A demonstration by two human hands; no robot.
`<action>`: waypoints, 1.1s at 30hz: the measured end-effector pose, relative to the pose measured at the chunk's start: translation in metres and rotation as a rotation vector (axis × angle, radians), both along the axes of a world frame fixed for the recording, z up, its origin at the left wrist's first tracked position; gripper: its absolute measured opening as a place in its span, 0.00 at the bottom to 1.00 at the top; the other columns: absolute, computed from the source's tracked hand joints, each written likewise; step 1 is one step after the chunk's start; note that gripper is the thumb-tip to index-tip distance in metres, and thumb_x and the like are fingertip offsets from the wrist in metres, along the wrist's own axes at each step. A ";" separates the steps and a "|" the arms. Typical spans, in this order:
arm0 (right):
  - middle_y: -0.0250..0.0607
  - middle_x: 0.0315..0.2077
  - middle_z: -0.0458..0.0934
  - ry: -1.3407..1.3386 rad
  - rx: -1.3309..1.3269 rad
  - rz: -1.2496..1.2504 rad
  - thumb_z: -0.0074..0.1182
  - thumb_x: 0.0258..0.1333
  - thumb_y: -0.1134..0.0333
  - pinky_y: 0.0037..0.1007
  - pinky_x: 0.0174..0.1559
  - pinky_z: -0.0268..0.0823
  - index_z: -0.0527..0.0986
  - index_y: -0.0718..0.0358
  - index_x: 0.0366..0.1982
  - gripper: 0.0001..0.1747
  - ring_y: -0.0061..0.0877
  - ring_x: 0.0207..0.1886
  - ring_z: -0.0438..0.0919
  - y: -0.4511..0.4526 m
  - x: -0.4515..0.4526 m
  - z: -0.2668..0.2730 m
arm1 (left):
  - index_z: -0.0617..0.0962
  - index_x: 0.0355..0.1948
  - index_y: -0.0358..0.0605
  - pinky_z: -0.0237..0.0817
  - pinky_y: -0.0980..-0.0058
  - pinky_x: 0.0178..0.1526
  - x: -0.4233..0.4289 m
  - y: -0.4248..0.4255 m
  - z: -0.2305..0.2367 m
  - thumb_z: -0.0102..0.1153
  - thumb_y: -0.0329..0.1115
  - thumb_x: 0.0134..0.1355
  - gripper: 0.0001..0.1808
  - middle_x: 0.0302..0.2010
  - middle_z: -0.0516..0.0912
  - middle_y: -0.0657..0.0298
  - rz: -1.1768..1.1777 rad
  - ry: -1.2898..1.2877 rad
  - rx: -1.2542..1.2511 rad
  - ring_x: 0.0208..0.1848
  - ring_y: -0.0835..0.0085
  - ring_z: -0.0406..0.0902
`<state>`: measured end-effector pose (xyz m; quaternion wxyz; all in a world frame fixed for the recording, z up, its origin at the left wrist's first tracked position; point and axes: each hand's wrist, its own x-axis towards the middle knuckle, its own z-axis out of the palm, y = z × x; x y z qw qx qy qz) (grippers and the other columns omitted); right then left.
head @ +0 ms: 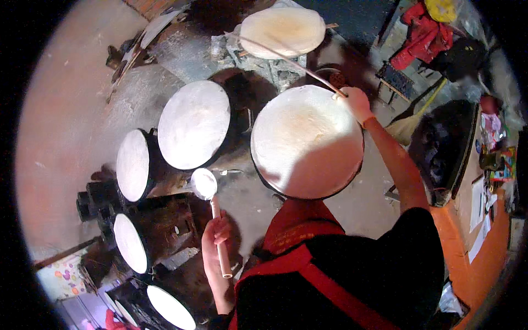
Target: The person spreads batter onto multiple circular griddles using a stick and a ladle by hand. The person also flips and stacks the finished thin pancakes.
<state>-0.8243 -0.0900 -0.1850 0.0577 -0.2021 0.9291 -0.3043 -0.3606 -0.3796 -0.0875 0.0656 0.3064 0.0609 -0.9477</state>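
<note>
My left hand is closed round the pale handle of a ladle, its round bowl upward and coated white. In my right hand is a long thin stick, pointing up and left. That hand is at the upper right rim of a large round pan, which has a pale layer over its surface and lies partly in shadow. Whether the fingers also touch the layer's edge cannot be told. Left of it is another white-topped round pan. Beyond lies a pale round flatbread on a raised support.
Several more white-topped round pans curve down the left side, beside dark stove-like structures. A broom and a dark bin-like container stand at the right, next to an orange-sided counter. Red cloth lies at the upper right.
</note>
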 end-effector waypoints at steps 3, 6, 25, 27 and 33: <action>0.37 0.24 0.80 -0.005 -0.168 -0.061 0.60 0.46 0.58 0.28 0.35 0.66 0.81 0.59 0.33 0.14 0.23 0.29 0.75 -0.010 0.016 0.067 | 0.68 0.48 0.31 0.52 0.87 0.13 -0.010 0.008 -0.004 0.45 0.26 0.64 0.13 0.25 0.64 0.65 -0.015 -0.080 -0.073 0.20 0.82 0.58; 0.30 0.27 0.79 -0.226 -0.305 0.029 0.60 0.49 0.60 0.22 0.37 0.65 0.80 0.66 0.36 0.16 0.16 0.32 0.72 -0.025 0.025 0.134 | 0.67 0.48 0.32 0.51 0.89 0.12 -0.011 0.012 -0.003 0.46 0.26 0.64 0.13 0.25 0.63 0.65 -0.005 -0.151 -0.129 0.20 0.83 0.58; 0.37 0.38 0.78 1.089 0.086 0.403 0.51 0.50 0.66 0.34 0.45 0.69 0.76 0.55 0.42 0.14 0.38 0.42 0.77 -0.193 -0.145 0.166 | 0.66 0.54 0.33 0.52 0.88 0.16 -0.119 -0.149 -0.011 0.47 0.32 0.60 0.22 0.24 0.66 0.71 -0.303 -0.140 -0.578 0.18 0.84 0.59; 0.35 0.44 0.78 0.884 -0.046 0.277 0.52 0.48 0.62 0.36 0.49 0.67 0.75 0.52 0.47 0.20 0.35 0.47 0.76 -0.215 -0.141 0.099 | 0.65 0.53 0.33 0.46 0.88 0.15 -0.129 -0.156 0.001 0.47 0.29 0.59 0.21 0.24 0.64 0.70 -0.281 -0.326 -0.688 0.18 0.86 0.56; 0.35 0.43 0.76 0.658 0.246 0.129 0.58 0.41 0.65 0.41 0.51 0.66 0.75 0.51 0.44 0.22 0.39 0.48 0.73 -0.261 -0.115 -0.021 | 0.63 0.55 0.32 0.46 0.89 0.16 -0.124 -0.184 -0.002 0.47 0.28 0.59 0.23 0.25 0.64 0.69 -0.227 -0.410 -0.699 0.19 0.86 0.56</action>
